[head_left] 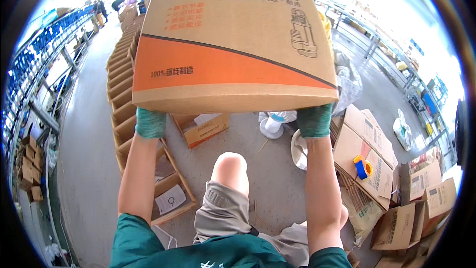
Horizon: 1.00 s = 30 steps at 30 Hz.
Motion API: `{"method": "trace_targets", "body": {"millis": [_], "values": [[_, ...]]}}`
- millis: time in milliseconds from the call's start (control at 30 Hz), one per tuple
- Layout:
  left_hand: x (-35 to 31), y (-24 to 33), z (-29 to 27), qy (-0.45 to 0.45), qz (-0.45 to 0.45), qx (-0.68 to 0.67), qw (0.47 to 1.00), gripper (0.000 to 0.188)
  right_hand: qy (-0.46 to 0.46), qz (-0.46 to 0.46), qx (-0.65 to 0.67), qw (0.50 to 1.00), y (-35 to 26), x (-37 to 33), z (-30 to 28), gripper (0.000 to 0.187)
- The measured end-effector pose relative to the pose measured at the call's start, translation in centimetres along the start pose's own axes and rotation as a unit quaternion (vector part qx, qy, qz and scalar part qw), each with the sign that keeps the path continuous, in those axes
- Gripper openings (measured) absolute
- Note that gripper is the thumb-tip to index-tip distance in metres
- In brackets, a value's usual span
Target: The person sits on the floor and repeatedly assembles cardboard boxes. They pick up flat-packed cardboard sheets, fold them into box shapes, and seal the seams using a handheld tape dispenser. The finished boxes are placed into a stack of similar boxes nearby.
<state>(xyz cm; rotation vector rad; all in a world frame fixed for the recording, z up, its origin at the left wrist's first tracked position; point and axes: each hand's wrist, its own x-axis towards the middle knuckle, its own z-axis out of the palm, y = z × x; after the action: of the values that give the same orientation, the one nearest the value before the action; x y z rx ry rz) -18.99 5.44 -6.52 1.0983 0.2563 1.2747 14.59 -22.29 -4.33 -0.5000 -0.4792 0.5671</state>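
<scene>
A large cardboard box (233, 64), brown with an orange band and a line drawing of a pump, is held up in front of me. My left hand (150, 122), in a green glove, holds it at the lower left corner. At the lower right corner my right hand (315, 121), gloved the same way, grips it too. The fingers of both hands are hidden beneath and behind the box. Both forearms stretch forward, above my bent knee.
A long row of open cardboard boxes (121, 87) runs along the left. Below the held box sit a small open carton (206, 130) and a white spool (271, 126). Flattened cartons (364, 154) lie stacked at right, with a blue and orange tape dispenser (363, 167) on top.
</scene>
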Motion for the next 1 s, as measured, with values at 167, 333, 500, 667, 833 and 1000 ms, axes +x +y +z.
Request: {"method": "trace_targets", "body": {"millis": [167, 333, 500, 667, 833, 1000], "values": [[-3.9, -0.7, -1.4, -0.092, -0.049, -0.145, 0.984, 0.064, -0.134, 0.023, 0.069, 0.988, -2.4, -2.6, -11.0, 0.075], [-5.4, 3.0, 0.2, -0.154, -0.136, -0.052, 0.977, 0.105, -0.207, 0.218, -0.010, 0.954, -6.2, -5.5, -5.5, 0.085], [-3.9, -1.4, 5.6, -0.264, -0.013, 0.119, 0.957, 0.120, -0.030, 0.023, -0.358, 0.933, -3.5, -3.7, -7.6, 0.087], [-0.8, -1.2, 8.1, -0.256, 0.095, 0.169, 0.947, 0.107, -0.059, -0.072, -0.294, 0.951, -3.9, -5.7, -5.7, 0.068], [-0.3, -1.3, 9.4, -0.251, 0.071, 0.178, 0.949, 0.114, -0.037, -0.153, -0.289, 0.944, -4.5, -5.9, -7.1, 0.063], [-4.1, -2.1, 10.8, -0.202, 0.265, 0.290, 0.898, 0.116, 0.046, -0.139, -0.299, 0.943, -8.3, -8.6, -11.5, 0.067]]}}
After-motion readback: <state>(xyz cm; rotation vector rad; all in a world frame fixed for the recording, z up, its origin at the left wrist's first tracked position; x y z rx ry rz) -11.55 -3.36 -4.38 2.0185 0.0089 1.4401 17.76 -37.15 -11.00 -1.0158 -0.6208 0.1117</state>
